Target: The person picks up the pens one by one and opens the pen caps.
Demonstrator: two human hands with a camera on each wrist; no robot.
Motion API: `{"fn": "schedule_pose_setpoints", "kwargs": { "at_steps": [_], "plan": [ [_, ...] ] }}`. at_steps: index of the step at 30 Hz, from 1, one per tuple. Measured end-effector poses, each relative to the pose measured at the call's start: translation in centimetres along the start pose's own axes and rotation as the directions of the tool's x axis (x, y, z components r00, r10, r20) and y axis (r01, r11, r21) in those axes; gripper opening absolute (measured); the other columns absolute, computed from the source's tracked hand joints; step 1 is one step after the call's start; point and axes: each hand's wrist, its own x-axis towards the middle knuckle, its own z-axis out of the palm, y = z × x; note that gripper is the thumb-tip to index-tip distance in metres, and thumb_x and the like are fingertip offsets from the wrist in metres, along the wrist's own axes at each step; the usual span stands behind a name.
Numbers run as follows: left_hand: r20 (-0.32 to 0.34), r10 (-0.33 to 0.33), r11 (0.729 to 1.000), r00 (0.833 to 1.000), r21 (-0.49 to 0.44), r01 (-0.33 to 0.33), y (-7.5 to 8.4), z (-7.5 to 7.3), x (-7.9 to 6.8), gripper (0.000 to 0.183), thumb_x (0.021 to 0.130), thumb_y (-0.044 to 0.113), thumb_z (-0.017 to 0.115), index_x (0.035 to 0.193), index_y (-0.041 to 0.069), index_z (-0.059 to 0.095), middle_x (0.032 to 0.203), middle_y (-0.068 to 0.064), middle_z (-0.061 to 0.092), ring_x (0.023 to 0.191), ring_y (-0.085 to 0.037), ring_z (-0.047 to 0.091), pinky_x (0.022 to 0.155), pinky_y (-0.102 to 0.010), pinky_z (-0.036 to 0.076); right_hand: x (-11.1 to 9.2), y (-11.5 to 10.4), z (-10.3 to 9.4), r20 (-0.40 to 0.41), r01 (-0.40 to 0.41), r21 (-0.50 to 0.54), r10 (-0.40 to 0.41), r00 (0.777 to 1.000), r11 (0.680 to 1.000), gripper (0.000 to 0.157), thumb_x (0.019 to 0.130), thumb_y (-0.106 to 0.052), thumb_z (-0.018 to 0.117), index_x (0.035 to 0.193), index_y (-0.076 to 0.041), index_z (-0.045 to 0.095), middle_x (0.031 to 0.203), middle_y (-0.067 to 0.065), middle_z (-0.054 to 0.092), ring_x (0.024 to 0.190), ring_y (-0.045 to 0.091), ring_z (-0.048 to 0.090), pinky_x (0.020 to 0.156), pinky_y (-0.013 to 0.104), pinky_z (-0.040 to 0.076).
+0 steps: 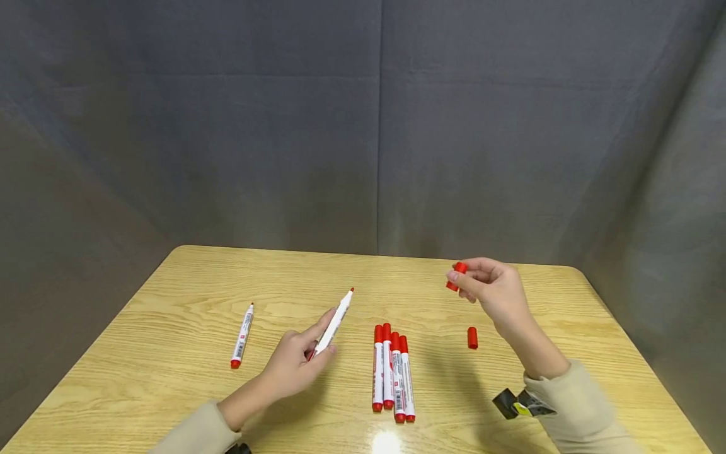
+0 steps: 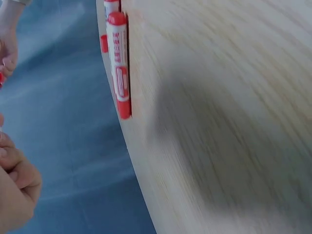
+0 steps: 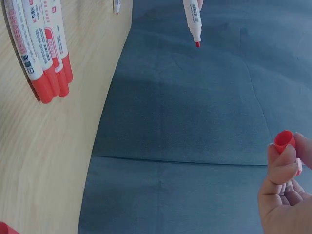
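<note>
My left hand grips an uncapped white marker above the table, its red tip pointing up and away. Off to the right, my right hand is raised and pinches a red marker cap between thumb and fingers. In the right wrist view the hollow end of that cap shows, well apart from the marker in the other hand. The left wrist view catches the left hand only in part, with its marker almost out of frame.
Several capped red markers lie side by side mid-table. Another uncapped marker lies at the left, red tip away from me. A loose red cap rests below the right hand. Behind the wooden table hangs a grey curtain.
</note>
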Motion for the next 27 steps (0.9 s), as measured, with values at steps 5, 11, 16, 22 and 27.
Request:
{"fn": "schedule_pose_setpoints", "kwargs": {
  "at_steps": [5,11,16,22,27],
  "plan": [
    [-0.013,-0.026,0.999,1.000,0.027,0.026,-0.5,-0.9,-0.3,0.053,0.083,-0.002,0.060,0.132,-0.007,0.041,0.040,0.014,0.029,0.039,0.011,0.018,0.032,-0.009,0.018,-0.2,-0.6,-0.7,0.013,0.040,-0.058,-0.040,0.999,0.997,0.032,0.082,-0.016,0.068,0.099,0.010,0.060,0.066,-0.006,0.061,0.054,0.008,0.051,0.050,0.022,0.043],
    [-0.032,-0.072,0.995,0.997,0.060,0.074,-1.2,-2.1,-0.7,0.054,0.083,0.000,0.060,0.133,-0.006,0.041,0.043,0.019,0.028,0.039,0.012,0.017,0.032,-0.009,0.018,-0.4,-1.2,-1.4,0.017,0.040,-0.100,-0.039,0.999,0.994,0.034,0.082,-0.017,0.068,0.101,0.010,0.059,0.067,-0.006,0.062,0.055,0.008,0.052,0.051,0.021,0.044],
    [-0.052,-0.110,0.989,0.993,0.093,0.114,-1.8,-3.0,-1.0,0.054,0.083,0.001,0.060,0.134,-0.005,0.041,0.044,0.021,0.026,0.039,0.012,0.017,0.032,-0.009,0.017,-0.5,-1.5,-1.9,0.015,0.030,-0.115,-0.029,0.999,0.993,0.036,0.082,-0.018,0.069,0.102,0.010,0.059,0.068,-0.007,0.062,0.056,0.008,0.053,0.052,0.022,0.045],
    [-0.081,-0.167,0.972,0.983,0.151,0.178,-2.7,-4.1,-1.4,0.055,0.083,0.002,0.061,0.134,-0.005,0.041,0.043,0.021,0.029,0.035,0.010,0.020,0.040,-0.013,0.033,-0.6,-1.5,-2.2,0.014,0.032,-0.128,-0.030,0.999,0.991,0.036,0.082,-0.018,0.069,0.103,0.010,0.058,0.069,-0.008,0.063,0.057,0.008,0.056,0.052,0.022,0.046],
    [-0.117,-0.167,0.956,0.979,0.225,0.190,-3.4,-5.4,-1.9,0.052,0.083,0.003,0.062,0.131,-0.006,0.044,0.043,0.021,0.028,0.035,0.010,0.019,0.045,-0.017,0.036,-0.6,-1.5,-2.3,0.020,0.016,-0.141,-0.013,1.000,0.990,0.037,0.082,-0.019,0.069,0.104,0.010,0.058,0.069,-0.007,0.063,0.057,0.008,0.055,0.052,0.022,0.046]
  ]
}}
